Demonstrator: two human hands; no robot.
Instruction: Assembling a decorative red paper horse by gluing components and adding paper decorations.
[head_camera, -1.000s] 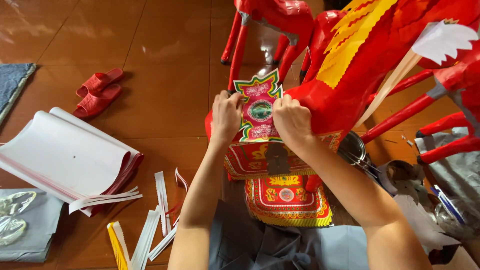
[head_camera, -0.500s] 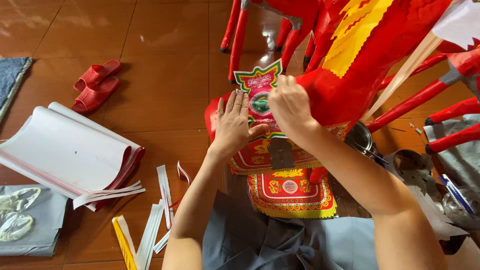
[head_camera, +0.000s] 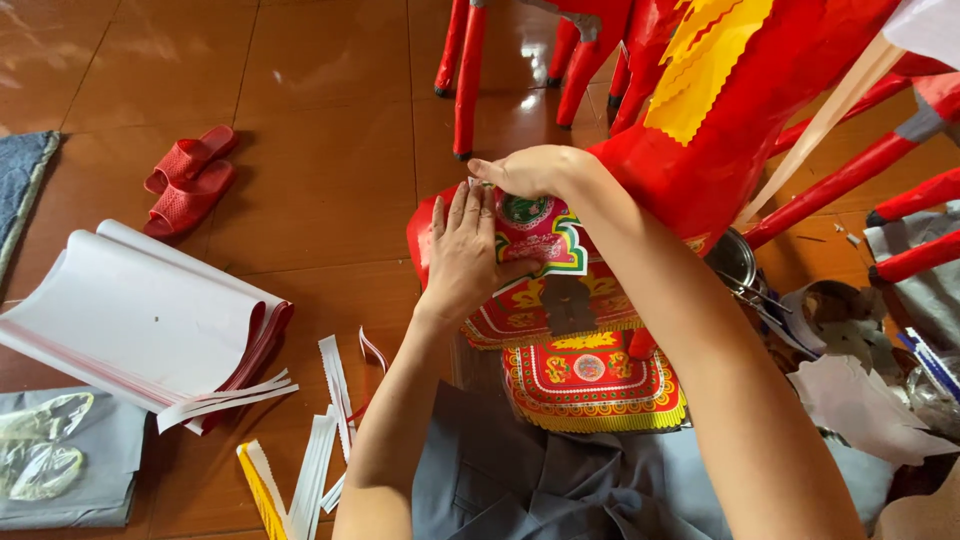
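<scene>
**Two hands press a printed paper ornament onto a red paper figure**

The printed paper ornament (head_camera: 540, 235), pink and green with a white stepped edge, lies on the front of a big red paper figure (head_camera: 720, 150) that stands on the floor before the person. The left hand (head_camera: 465, 255) is flat and open on it, the fingers spread wide and pointing up, the palm covering the left part of the ornament. The right hand (head_camera: 525, 172) is curved over the top edge of the ornament, the fingertips bent down on it; it presses and does not grip.

Below the ornament, more decorated sheets (head_camera: 590, 385) in red and yellow lie near the person's grey trousers (head_camera: 500, 480). The figure has a yellow zigzag collar (head_camera: 705, 70) and thin red legs (head_camera: 465, 75).

To the left, on the brown tiled floor (head_camera: 300, 120), there are cut white paper strips (head_camera: 330, 400), a thick stack of white sheets (head_camera: 130, 315) and a pair of red sandals (head_camera: 190, 180). To the right lies a round metal tin (head_camera: 730, 262).
</scene>
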